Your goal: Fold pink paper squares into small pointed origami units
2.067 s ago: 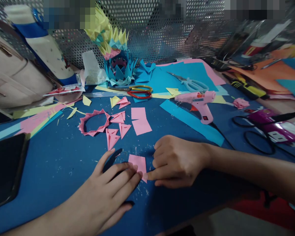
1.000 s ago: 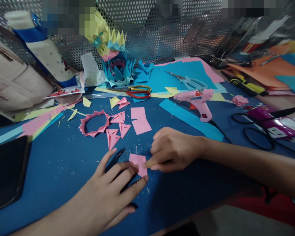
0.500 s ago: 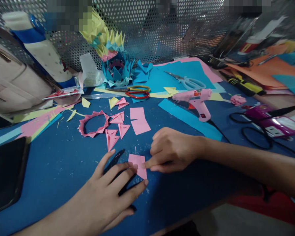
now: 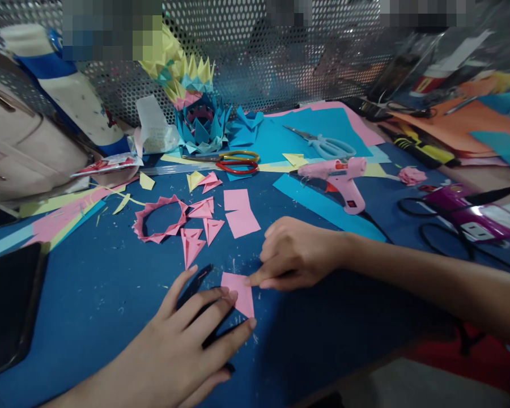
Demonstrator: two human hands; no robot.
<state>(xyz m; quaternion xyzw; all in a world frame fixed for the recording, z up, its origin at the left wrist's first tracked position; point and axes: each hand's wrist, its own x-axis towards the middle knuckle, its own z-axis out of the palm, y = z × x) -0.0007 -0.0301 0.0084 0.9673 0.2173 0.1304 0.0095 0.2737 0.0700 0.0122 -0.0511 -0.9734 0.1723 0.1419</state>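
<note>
Hands work a pink paper (image 4: pixel 239 289) on a blue table (image 4: pixel 123 317): left hand (image 4: pixel 191 334) spread from seven o'clock, right hand (image 4: pixel 300 255) curled, fingertip pressing at two.

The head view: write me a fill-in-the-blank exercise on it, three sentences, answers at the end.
The left hand and right hand touch paper coloured ____.
The glue gun lies to the ____ of the red-and-yellow-handled scissors.
The black phone lies nearer the ____ hand.

Missing words: pink; right; left.
</note>
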